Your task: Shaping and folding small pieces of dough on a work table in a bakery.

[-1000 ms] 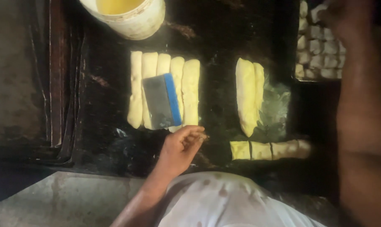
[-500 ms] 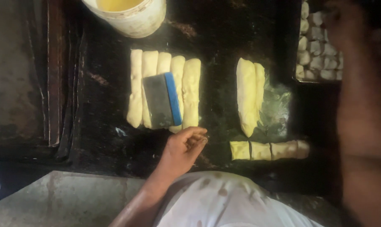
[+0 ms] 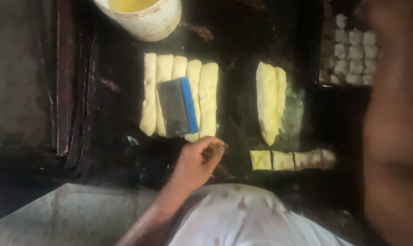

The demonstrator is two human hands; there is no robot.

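Observation:
My left hand [image 3: 198, 160] rests on the dark, oily worktop [image 3: 236, 36] with its fingers curled in and nothing visible in them. Just beyond it lie several long dough logs [image 3: 207, 98] side by side, with a flat scraper with a blue handle [image 3: 177, 107] lying on top of them. To the right are two more dough logs [image 3: 268, 100] and a short log cut into pieces [image 3: 283, 160]. My right arm, blurred, runs up the right side. My right hand [image 3: 368, 11] is over a dark tray of small dough pieces [image 3: 352, 54], and its grip is unclear.
A white bucket of yellow liquid [image 3: 145, 16] stands at the top, behind the dough logs. A dark raised wooden edge [image 3: 67, 91] runs along the left. A pale concrete ledge [image 3: 65, 214] lies at the bottom left, beside my white shirt.
My right arm has shifted slightly to the right over the tray. My left hand has stayed in nearly the same spot, still curled.

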